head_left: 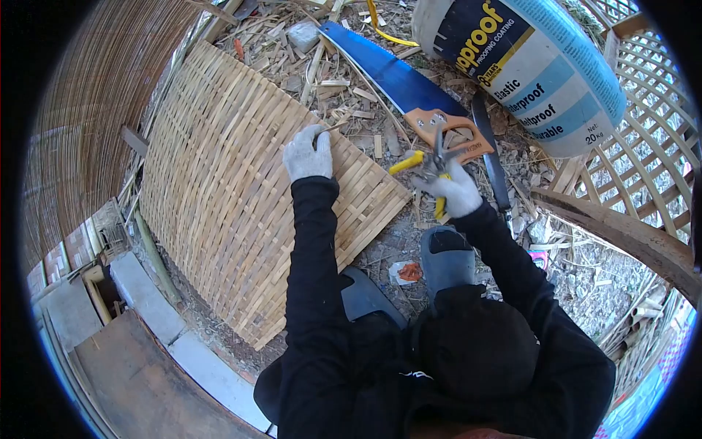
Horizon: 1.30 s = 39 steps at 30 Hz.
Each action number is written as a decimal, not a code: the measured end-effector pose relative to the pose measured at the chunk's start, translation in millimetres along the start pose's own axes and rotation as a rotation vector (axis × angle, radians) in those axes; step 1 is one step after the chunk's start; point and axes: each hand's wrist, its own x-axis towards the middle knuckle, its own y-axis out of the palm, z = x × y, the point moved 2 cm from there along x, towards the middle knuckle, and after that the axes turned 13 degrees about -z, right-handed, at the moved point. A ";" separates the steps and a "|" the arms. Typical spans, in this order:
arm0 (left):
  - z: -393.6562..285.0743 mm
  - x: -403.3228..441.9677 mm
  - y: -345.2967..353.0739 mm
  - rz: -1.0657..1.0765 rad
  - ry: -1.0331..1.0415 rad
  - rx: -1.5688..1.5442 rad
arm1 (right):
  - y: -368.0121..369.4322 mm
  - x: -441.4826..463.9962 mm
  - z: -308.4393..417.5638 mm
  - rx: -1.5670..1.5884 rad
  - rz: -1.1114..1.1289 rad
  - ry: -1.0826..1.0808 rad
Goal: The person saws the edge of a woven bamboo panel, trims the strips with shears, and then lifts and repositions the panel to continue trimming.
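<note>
A woven bamboo panel (219,175) lies on the ground in front of me, slightly left. My left hand (309,154), in a white glove, rests at its upper right edge. Its fingers are closed on a thin bamboo strip (336,126) that pokes out to the right. Beyond the panel's right edge, my right hand (459,192), also gloved, grips a yellow-handled pliers-like tool (439,159). The tool's handles are spread apart and its metal jaws are blurred, so its exact kind is unclear. Just behind it lies a handsaw (398,69) with a blue blade and wooden handle.
A large waterproof-coating bucket (541,73) lies tipped at upper right, near a dark long blade-like tool (490,150). Bamboo lattice (643,124) and a wooden beam (614,230) border the right. Wood chips cover the ground. Grey blocks (212,373) and a brown board (139,380) are at lower left.
</note>
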 end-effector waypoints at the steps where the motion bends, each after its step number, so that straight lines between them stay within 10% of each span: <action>1: 1.9 3.0 0.9 0.024 -0.033 -0.033 | 4.1 13.3 -2.9 0.070 0.014 0.005; 17: 20.7 24.5 14.7 0.366 -0.209 -0.162 | 67.8 88.4 -39.8 -0.352 0.178 0.092; 28: 11.4 49.2 20.1 0.512 -0.236 -0.039 | 73.0 131.1 2.8 -1.485 0.884 -0.861; 39: 20.6 51.2 24.0 0.569 -0.276 -0.083 | 88.4 148.8 -12.6 -1.337 0.720 -0.405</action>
